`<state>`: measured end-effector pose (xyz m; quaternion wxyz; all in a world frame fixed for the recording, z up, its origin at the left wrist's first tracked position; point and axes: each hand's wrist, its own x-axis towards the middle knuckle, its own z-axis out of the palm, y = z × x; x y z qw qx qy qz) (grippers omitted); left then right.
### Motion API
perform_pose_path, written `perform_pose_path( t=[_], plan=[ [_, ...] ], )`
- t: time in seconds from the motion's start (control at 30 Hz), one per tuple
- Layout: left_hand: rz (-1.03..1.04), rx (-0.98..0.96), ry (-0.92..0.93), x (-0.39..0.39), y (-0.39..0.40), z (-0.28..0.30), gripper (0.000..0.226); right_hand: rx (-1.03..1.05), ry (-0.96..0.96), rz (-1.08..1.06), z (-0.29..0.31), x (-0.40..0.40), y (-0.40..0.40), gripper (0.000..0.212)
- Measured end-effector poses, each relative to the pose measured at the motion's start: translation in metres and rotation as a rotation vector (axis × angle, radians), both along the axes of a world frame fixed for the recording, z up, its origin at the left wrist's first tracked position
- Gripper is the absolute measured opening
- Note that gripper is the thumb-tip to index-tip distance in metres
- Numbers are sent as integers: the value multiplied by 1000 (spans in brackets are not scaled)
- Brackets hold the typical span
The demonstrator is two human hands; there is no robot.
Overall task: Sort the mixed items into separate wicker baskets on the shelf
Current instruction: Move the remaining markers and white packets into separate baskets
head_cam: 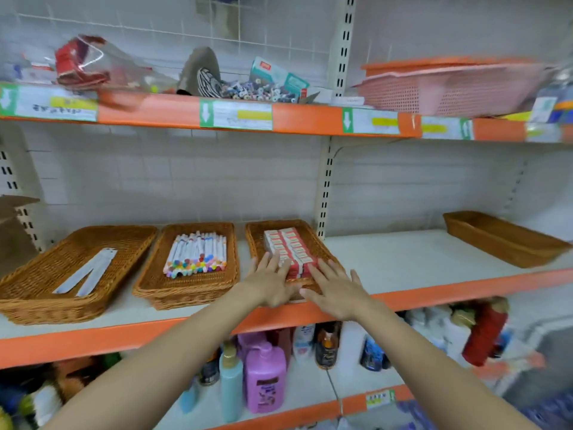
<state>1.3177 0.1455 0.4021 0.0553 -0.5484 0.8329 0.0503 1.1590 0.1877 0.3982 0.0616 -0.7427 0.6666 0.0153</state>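
While both hands lie flat with fingers straight and spread, gripping nothing, the left hand (273, 282) rests its fingertips on the near end of the red and white boxes (290, 249), and the right hand (336, 288) lays its fingers just beside them on the same near end. Under the fingers, those boxes sit packed in two rows inside the third wicker basket (310, 234), whose near rim is hidden beneath the palms. Just left of the left hand's fingers stands the middle basket (186, 293), holding a layer of markers (197, 254) with coloured caps toward the front. Farther left, another basket (40, 302) holds two pale flat strips (86, 271) lying in a V. Well off to the right of the right hand's fingers, a narrow brown basket (502, 238) stands on the same white shelf (403, 259). Above the fingers, an upper shelf carries a pink plastic tray (446, 88); below the wrists, bottles (263, 377) stand on a lower shelf.
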Motion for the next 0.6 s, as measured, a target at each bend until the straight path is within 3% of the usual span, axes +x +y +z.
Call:
perform_pose_path(
  t=[0.23,0.6],
  plan=[
    [-106,-29,80,-77,-50,5,72,-6,11,-112,11,-74,-26,70],
    [-214,33,22,-219,-73,-8,71,38,-43,-209,-6,-209,-36,71]
  ],
)
